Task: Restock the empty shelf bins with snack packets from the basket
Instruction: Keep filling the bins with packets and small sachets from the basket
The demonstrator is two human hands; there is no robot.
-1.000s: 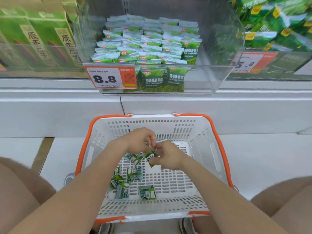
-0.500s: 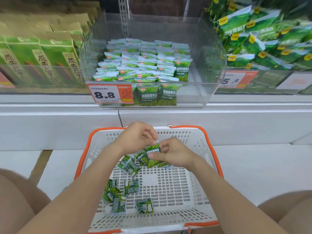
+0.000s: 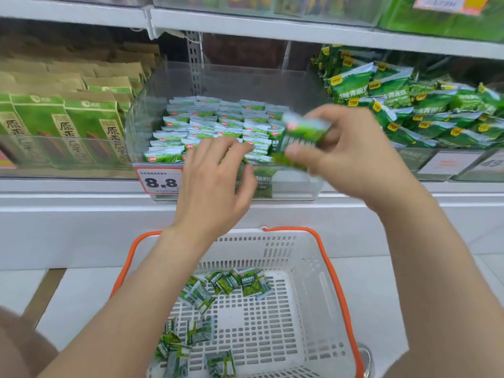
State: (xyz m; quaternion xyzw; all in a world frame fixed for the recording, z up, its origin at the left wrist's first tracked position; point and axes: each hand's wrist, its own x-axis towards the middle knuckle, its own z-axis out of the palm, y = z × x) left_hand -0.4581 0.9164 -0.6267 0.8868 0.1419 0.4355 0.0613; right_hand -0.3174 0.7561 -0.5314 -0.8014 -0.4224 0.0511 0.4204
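1. The right hand [image 3: 346, 156] pinches the held stack [image 3: 302, 136] of small green snack packets, thumb on its lower edge and fingers curled over its top; the stack is up over the right front part of the clear bin [image 3: 297, 186], just above the front rim
2. The held stack is blurred by motion: a round red logo shows at its upper left corner on a pale band, with white characters on dark green below that cannot be read
3. The left hand [image 3: 215, 184] holds nothing; its fingers are straight and spread apart in front of the bin's front wall, fingertips level with the rim
4. The shelved packets [image 3: 218, 124] stand in tidy rows across the left and middle of the clear bin, each with a pale top strip and a small red logo; the right side of the bin is bare
5. A price tag [image 3: 159, 182] on the bin's front left reads "8.8" in bold black on white inside an orange border; the small print beneath is too fine to read, and the left hand covers the tag's right part
6. The basket [image 3: 313, 242], white with orange handles, sits on the floor near the person, below the shelf; loose packets [image 3: 240, 283] lie on its bottom at the far left and near left
7. Left of the bin stand kraft-and-green bags [image 3: 90, 126] with vertical Chinese writing beginning 原
8. Right of the bin lie green pea bags [image 3: 381, 94] with yellow logos, the characters 青豌豆 and the word "Original"; a blurred second price tag [image 3: 491, 163] below them shows "49"
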